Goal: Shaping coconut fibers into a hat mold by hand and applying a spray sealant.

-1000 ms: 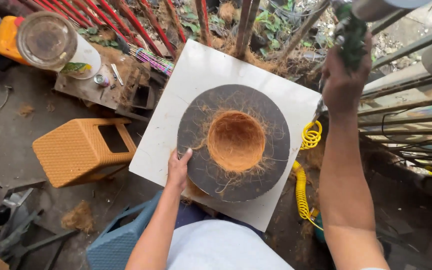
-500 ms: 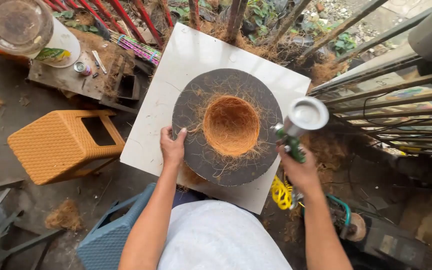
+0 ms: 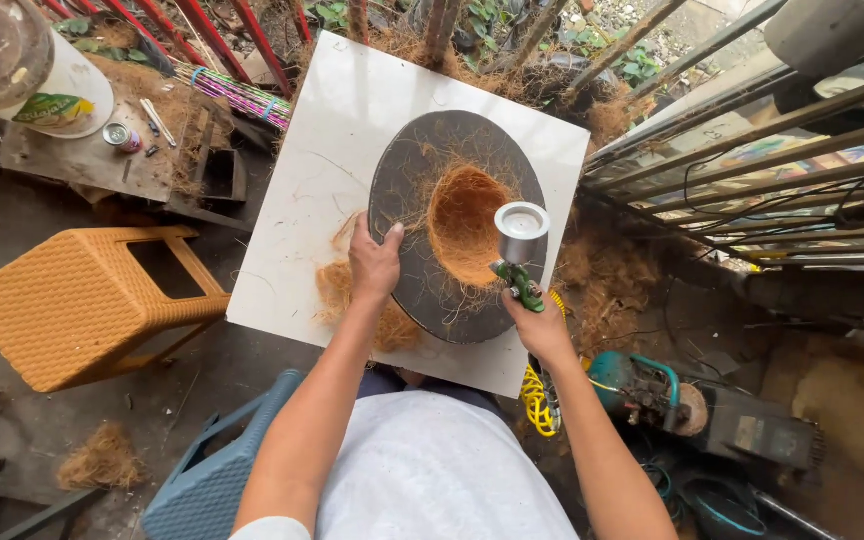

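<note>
- Left hand (image 3: 376, 262) rests on the left rim of a dark round mould (image 3: 452, 225); thumb lies on the top face, the other fingers curl over the edge. Grip is closed on the rim.
- Mould is a flat disc, tilted, its near edge toward the person. Centre holds a bowl-shaped hollow lined with orange-brown coconut fibre (image 3: 464, 222); loose strands spread outward over the dark face.
- Mould sits on a white square board (image 3: 332, 140) serving as worktop. A clump of loose fibre (image 3: 337, 290) lies on the board just left of and under the left hand.
- Right hand (image 3: 542, 325) is wrapped tight around the grip of a green spray gun (image 3: 520, 282). Fingers fully closed on it.
- Spray gun carries a metal cup (image 3: 521, 228) on top, upright, lid facing the camera. The cup overlaps the right edge of the fibre hollow in this view; whether it touches the mould cannot be told.
- A coiled yellow air hose (image 3: 536, 400) hangs below the right hand, beside the board's near corner.
- Left of the board: orange woven plastic stool (image 3: 62, 305), well apart from the hands.
- Near left, below the arm: blue plastic stool (image 3: 214, 480).
- Far left top: white plastic jar (image 3: 22, 65) on a cluttered low board.
- Right: metal railing bars (image 3: 752, 170); below them a teal compressor unit (image 3: 642, 385) on the floor.
</note>
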